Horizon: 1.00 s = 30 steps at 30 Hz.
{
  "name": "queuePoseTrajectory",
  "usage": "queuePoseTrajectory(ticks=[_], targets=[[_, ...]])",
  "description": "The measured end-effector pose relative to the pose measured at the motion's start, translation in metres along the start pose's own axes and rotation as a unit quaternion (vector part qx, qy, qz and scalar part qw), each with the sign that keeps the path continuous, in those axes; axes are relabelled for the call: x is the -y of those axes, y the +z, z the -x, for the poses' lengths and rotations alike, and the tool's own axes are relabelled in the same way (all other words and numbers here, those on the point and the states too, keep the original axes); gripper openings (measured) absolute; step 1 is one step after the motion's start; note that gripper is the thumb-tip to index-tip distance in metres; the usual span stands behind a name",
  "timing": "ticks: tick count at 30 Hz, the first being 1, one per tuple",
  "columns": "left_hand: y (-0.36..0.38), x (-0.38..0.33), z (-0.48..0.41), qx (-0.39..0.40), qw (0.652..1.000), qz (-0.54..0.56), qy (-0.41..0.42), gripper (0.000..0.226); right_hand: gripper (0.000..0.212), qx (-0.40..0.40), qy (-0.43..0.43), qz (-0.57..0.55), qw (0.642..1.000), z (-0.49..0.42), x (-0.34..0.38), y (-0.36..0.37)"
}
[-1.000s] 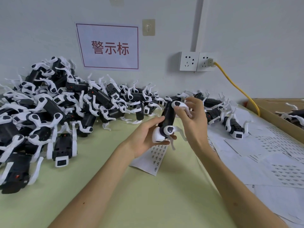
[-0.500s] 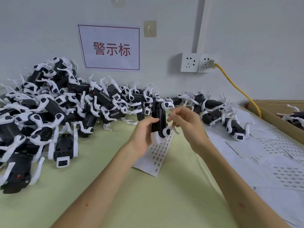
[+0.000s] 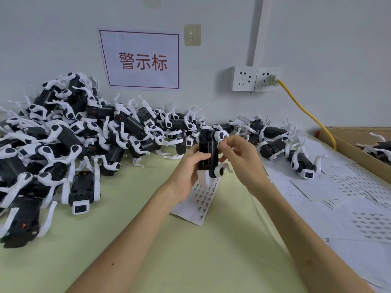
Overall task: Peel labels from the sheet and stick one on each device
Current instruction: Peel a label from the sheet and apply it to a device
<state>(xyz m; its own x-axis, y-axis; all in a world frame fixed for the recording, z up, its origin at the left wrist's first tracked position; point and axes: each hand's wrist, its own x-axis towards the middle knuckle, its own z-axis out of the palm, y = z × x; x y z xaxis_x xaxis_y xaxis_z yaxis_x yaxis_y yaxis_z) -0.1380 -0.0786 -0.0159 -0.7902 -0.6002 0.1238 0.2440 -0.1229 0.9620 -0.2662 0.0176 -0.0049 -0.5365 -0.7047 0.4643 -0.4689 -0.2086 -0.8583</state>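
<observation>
pile of devices [image 3: 63, 144]: black bodies with white legs, heaped against the wall, 9 to 10 o'clock of the hands.
sign [image 3: 141, 60]: on the wall at 11 o'clock, red characters in a red border.
table [image 3: 190, 261]: pale green top.
left hand [image 3: 188, 168]: fingers curled round the left side of the held device, gripping it.
held device [image 3: 208, 157]: upright above the table at frame centre, flat black face toward the camera, between both hands.
label sheet [image 3: 202, 199]: flat on the table at 6 o'clock of the held device, partly under the left wrist, rows of small labels showing.
right hand [image 3: 241, 159]: thumb and forefinger pinched together at the held device's upper right edge; can't tell if a label is between them.
sockets [image 3: 254, 79]: on the wall at 1 o'clock, yellow cable [image 3: 306, 111] plugged in.
loose sheets [image 3: 338, 187]: spread at 3 o'clock, a few more devices [image 3: 302, 163] on them.
cardboard box [image 3: 355, 149]: far right edge, devices inside.
</observation>
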Motion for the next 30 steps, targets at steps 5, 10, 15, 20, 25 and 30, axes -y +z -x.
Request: queuePoseTrajectory(ticks=[5, 10, 15, 20, 25, 30], targets=[[0.0007, -0.0005, 0.0012, -0.005, 1.000, -0.024, 0.002, 0.052, 0.013, 0.002, -0.002, 0.022, 1.000, 0.0004, 0.0003, 0.0007], [0.0016, 0.0000, 0.0021, -0.011, 0.999, -0.039, -0.001, 0.051, 0.014, 0.001, 0.003, 0.035, 0.999, 0.0010, 0.0018, 0.0009], [0.0026, 0.0004, 0.0031, -0.026, 0.997, -0.070, 0.003, 0.052, 0.015, -0.003, 0.005, 0.056, 0.998, 0.0024, 0.0023, 0.0008], [0.0031, 0.0021, 0.0023, -0.037, 0.996, -0.083, 0.004, 0.053, 0.016, -0.008, 0.008, 0.064, 0.998, 0.0023, 0.0023, 0.0015], [0.0028, 0.0026, 0.0022, -0.043, 0.995, -0.087, 0.004, 0.048, 0.014, -0.012, 0.010, 0.061, 0.998, 0.0020, 0.0010, 0.0017], [-0.0003, 0.0061, -0.0008, -0.040, 0.995, -0.092, 0.009, 0.033, 0.014, -0.011, 0.011, 0.058, 0.998, 0.0016, -0.0001, 0.0019]])
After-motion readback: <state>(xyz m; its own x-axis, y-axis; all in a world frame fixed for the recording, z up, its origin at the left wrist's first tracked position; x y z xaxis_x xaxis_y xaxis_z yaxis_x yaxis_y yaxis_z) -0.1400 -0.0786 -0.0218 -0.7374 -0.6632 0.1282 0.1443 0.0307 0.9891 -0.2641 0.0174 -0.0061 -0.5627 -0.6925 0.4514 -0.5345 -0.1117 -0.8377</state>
